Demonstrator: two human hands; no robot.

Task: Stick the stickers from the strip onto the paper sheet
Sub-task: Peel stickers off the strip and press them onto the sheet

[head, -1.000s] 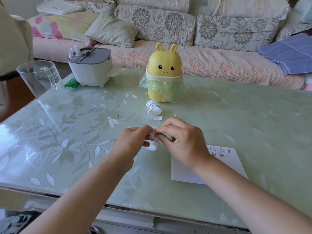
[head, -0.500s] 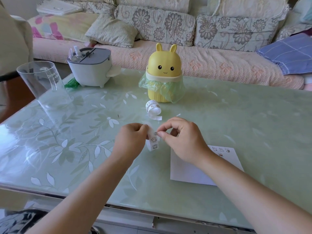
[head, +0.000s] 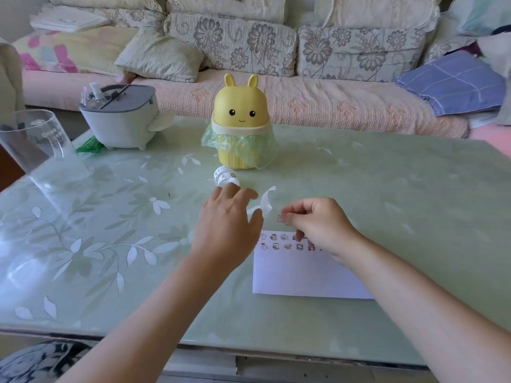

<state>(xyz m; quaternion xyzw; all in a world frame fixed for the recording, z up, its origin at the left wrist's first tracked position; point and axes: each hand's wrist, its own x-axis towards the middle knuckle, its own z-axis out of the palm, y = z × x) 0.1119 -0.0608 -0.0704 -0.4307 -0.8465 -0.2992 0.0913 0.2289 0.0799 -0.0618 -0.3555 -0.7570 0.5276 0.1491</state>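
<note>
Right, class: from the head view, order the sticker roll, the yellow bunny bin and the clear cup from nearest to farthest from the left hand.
1. Sticker roll: just beyond the left hand's fingertips.
2. Yellow bunny bin: behind the roll, straight ahead.
3. Clear cup: far off to the left.

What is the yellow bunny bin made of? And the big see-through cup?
The yellow bunny bin looks like smooth, matte plastic: its colour is even and its ears are rounded and moulded. The see-through cup is clear and glossy, with printed lettering. It could be plastic or glass; the picture cannot settle which.
</note>
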